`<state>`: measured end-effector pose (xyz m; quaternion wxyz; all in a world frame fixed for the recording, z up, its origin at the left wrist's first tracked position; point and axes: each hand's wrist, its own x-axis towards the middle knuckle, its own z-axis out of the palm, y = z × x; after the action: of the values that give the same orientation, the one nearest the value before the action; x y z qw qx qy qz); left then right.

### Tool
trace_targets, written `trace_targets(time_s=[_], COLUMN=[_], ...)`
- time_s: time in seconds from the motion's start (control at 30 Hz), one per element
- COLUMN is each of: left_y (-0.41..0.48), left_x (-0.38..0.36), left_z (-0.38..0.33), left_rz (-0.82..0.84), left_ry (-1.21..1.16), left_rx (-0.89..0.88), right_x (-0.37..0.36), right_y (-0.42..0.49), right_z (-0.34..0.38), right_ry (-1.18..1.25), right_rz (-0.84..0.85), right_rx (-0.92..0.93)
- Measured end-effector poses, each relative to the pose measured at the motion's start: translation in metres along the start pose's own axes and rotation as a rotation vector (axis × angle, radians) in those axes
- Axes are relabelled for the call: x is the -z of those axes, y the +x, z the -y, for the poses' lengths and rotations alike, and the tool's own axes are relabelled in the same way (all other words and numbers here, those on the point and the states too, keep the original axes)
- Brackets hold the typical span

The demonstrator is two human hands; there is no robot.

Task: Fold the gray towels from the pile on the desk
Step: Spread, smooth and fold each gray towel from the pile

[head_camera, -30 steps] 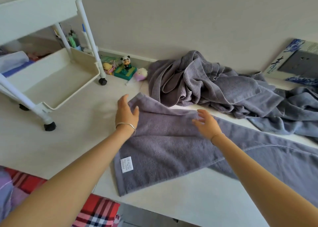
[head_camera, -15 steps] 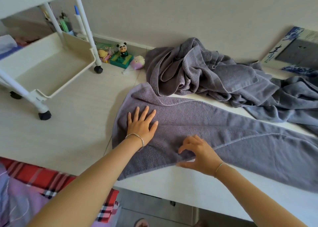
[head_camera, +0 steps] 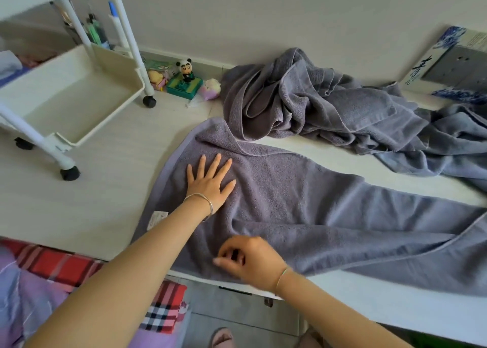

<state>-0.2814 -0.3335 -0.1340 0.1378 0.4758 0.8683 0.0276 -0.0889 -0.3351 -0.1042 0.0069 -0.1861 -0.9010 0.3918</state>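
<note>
A long gray towel [head_camera: 329,216] lies spread across the white desk [head_camera: 92,194], its near edge hanging over the desk's front. A white label [head_camera: 156,219] shows at its left end. My left hand [head_camera: 210,181] presses flat on the towel's left part, fingers spread. At the near edge of the towel, my right hand [head_camera: 247,260] is blurred, its fingers curled and pinching the cloth. Behind, a crumpled pile of gray towels [head_camera: 303,105] sits against the wall and runs off to the right.
A white wheeled cart [head_camera: 66,97] stands on the desk at the left. Small toys, among them a panda figurine [head_camera: 187,71], sit by the wall. A blue-patterned box [head_camera: 453,63] leans at the far right. Checked red bedding [head_camera: 52,263] lies below the desk.
My left hand went from holding the towel's left corner to pressing flat on it. My right hand dropped to the near edge and drew the towel toward me.
</note>
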Motion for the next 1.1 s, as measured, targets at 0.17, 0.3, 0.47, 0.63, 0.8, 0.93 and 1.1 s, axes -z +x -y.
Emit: trace_targets(time_s=[0.17, 0.3, 0.47, 0.63, 0.8, 0.93, 1.1], left_y=[-0.010, -0.016, -0.017, -0.016, -0.018, -0.016, -0.012], left_x=[-0.010, -0.014, -0.015, -0.013, -0.012, -0.003, 0.017], left_z=[0.012, 0.016, 0.017, 0.016, 0.020, 0.011, -0.056], left_rz=[-0.121, -0.144, -0.179, -0.198, -0.146, -0.041, -0.037], left_ry=[-0.003, 0.026, 0.016, 0.003, 0.047, 0.030, -0.110], left_rx=[0.031, 0.021, 0.007, 0.002, 0.013, 0.078, -0.063], right_x=[0.056, 0.082, 0.075, 0.086, 0.093, 0.106, 0.144], right_y=[0.037, 0.074, 0.133, 0.178, 0.134, 0.072, 0.004], right_z=[-0.040, -0.063, -0.062, -0.052, -0.052, -0.080, -0.114], right_ry=[0.055, -0.079, -0.174, -0.011, 0.033, 0.000, -0.037], right_rz=[-0.395, -0.322, -0.178, -0.211, -0.286, -0.334, -0.409], right_rx=[-0.182, -0.255, -0.222, -0.128, -0.152, -0.254, -0.379])
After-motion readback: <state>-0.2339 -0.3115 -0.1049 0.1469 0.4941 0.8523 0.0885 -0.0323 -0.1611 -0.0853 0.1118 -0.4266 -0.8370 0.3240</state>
